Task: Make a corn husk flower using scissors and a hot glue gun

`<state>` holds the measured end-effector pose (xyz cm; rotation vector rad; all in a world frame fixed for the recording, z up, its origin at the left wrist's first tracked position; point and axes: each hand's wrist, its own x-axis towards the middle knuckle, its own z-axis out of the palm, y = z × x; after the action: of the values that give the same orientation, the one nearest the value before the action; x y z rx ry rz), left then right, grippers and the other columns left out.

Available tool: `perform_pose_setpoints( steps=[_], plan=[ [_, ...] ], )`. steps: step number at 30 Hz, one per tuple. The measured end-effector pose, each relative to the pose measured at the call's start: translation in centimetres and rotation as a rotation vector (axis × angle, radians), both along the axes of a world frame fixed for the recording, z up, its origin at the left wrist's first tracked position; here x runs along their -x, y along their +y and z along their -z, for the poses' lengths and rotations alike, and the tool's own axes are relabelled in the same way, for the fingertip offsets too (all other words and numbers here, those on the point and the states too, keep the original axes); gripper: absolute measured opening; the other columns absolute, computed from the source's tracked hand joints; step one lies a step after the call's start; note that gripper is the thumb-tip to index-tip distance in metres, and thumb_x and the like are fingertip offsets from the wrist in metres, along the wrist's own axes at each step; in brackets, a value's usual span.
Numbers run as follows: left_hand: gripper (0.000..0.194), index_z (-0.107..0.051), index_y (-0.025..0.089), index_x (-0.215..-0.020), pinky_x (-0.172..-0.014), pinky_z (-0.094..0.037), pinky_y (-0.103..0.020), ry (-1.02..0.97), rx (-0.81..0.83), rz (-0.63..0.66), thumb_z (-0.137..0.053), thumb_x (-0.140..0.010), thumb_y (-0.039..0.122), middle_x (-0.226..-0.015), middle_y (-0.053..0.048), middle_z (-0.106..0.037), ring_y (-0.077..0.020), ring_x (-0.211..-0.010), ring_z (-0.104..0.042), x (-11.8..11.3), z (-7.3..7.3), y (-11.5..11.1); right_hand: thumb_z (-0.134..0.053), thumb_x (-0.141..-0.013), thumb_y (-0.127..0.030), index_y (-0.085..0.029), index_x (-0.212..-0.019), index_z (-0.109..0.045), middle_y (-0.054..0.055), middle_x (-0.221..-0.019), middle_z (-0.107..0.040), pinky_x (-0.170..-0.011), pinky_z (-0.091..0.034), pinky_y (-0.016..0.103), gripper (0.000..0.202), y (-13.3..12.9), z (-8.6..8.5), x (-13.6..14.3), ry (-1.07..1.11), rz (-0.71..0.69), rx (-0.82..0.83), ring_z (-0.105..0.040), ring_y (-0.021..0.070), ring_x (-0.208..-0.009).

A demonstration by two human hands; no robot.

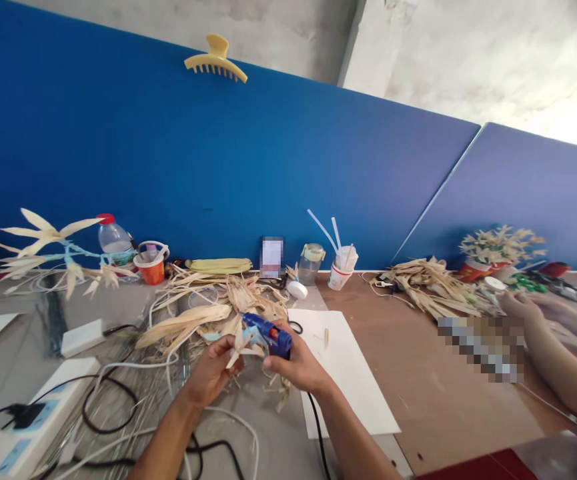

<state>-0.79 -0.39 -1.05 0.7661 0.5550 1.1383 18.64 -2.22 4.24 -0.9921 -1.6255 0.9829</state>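
My right hand (291, 360) is wrapped round a blue glue gun (269, 333) with an orange part on its side. The gun's front end points left, over the piece in my other hand. My left hand (221, 365) pinches a small pale husk flower (239, 348), its petals spread between the two hands. Light blue material shows beside the flower, partly hidden by the gun. Behind both hands lies a pile of dry husks (253, 297).
A power strip (43, 413) and looping cables lie left. White paper (353, 373) is at the right. Bottles, an orange cup (151, 267) and a white cup (341, 275) line the blue partition (268, 153). Another person's hands (528, 320) are at far right.
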Motion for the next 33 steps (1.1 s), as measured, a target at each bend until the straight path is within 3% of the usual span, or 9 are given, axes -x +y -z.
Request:
perform_pose_setpoints(
  steps=[4, 6, 8, 10, 14, 16, 19, 29, 33],
  plan=[
    [0.027, -0.065, 0.015, -0.069, -0.049, -0.035, -0.019, -0.043, 0.065, -0.119, -0.086, -0.055, 0.024, -0.059, 0.0, -0.06, -0.0041, -0.045, -0.041, 0.6, -0.4, 0.2, -0.069, -0.067, -0.041, -0.017, -0.089, -0.058, -0.002, -0.067, -0.053, -0.055, -0.039, 0.024, 0.034, 2.0, 0.2, -1.7, 0.096, 0.267, 0.152, -0.047, 0.0135, -0.06],
    [0.028, -0.065, 0.015, -0.071, -0.05, -0.036, -0.019, -0.056, 0.076, -0.177, -0.086, -0.054, 0.022, -0.063, -0.001, -0.063, -0.0035, -0.045, -0.04, 0.8, -0.6, 0.4, -0.066, -0.069, -0.048, -0.017, -0.082, -0.056, -0.005, -0.054, -0.045, -0.046, -0.031, 0.023, 0.035, 3.1, 0.4, -3.3, 0.243, 0.454, 0.231, -0.037, 0.0103, -0.048],
    [0.027, -0.065, 0.015, -0.072, -0.049, -0.036, -0.019, -0.035, 0.061, -0.195, -0.085, -0.056, 0.023, -0.059, 0.001, -0.059, -0.0043, -0.045, -0.04, 0.9, -0.7, 0.7, -0.069, -0.067, -0.049, -0.017, -0.084, -0.055, -0.007, -0.051, -0.043, -0.044, -0.027, 0.022, 0.039, 3.7, 0.3, -4.8, 0.422, 0.536, 0.202, -0.034, 0.0086, -0.045],
    [0.026, -0.066, 0.015, -0.072, -0.048, -0.035, -0.02, 0.011, 0.041, -0.203, -0.084, -0.057, 0.025, -0.053, 0.004, -0.053, -0.0061, -0.046, -0.042, 0.8, -0.7, 0.8, -0.073, -0.065, -0.045, -0.017, -0.087, -0.055, -0.007, -0.052, -0.045, -0.045, -0.027, 0.021, 0.04, 3.5, -0.2, -5.8, 0.537, 0.461, 0.156, -0.036, 0.0078, -0.046],
    [0.028, -0.066, 0.015, -0.071, -0.049, -0.036, -0.021, 0.051, 0.009, -0.226, -0.085, -0.056, 0.029, -0.059, 0.002, -0.055, -0.0075, -0.05, -0.046, 0.7, -0.6, 0.9, -0.071, -0.068, -0.053, -0.015, -0.095, -0.06, -0.004, -0.053, -0.048, -0.046, -0.03, 0.022, 0.048, 1.9, -1.6, -5.3, 0.526, 0.027, 0.248, -0.041, 0.0095, -0.048],
    [0.027, -0.066, 0.015, -0.069, -0.049, -0.036, -0.021, 0.049, -0.008, -0.195, -0.084, -0.057, 0.03, -0.059, 0.002, -0.055, -0.0073, -0.049, -0.045, 0.9, -0.6, 0.8, -0.07, -0.067, -0.058, -0.014, -0.095, -0.063, 0.001, -0.063, -0.056, -0.047, -0.032, 0.024, 0.052, 1.2, -2.1, -4.3, 0.451, -0.177, 0.283, -0.044, 0.01, -0.049],
    [0.025, -0.065, 0.015, -0.068, -0.05, -0.036, -0.022, 0.06, -0.016, -0.153, -0.083, -0.058, 0.03, -0.055, 0.003, -0.053, -0.0076, -0.049, -0.044, 1.0, -0.6, 0.6, -0.069, -0.072, -0.054, -0.015, -0.092, -0.065, 0.006, -0.083, -0.063, -0.053, -0.037, 0.025, 0.044, 0.9, -2.2, -2.9, 0.357, -0.353, 0.268, -0.049, 0.0104, -0.055],
    [0.022, -0.061, 0.015, -0.071, -0.047, -0.032, -0.019, 0.057, 0.02, -0.196, -0.079, -0.06, 0.023, -0.05, 0.006, -0.047, -0.0059, -0.046, -0.039, 0.9, -1.3, 0.5, -0.062, -0.074, -0.062, -0.015, -0.085, -0.065, 0.004, -0.077, -0.058, -0.06, -0.038, 0.026, 0.049, 1.3, -0.2, -3.4, 0.124, -0.374, 0.244, -0.048, 0.0135, -0.066],
    [0.021, -0.061, 0.014, -0.069, -0.046, -0.03, -0.019, 0.074, 0.015, -0.168, -0.079, -0.06, 0.022, -0.049, 0.005, -0.047, -0.0056, -0.045, -0.037, 0.8, -1.1, 0.5, -0.071, -0.07, -0.053, -0.017, -0.081, -0.063, 0.003, -0.077, -0.058, -0.06, -0.038, 0.027, 0.038, 1.4, -0.1, -2.5, 0.355, -0.299, 0.269, -0.048, 0.0133, -0.064]
  ],
)
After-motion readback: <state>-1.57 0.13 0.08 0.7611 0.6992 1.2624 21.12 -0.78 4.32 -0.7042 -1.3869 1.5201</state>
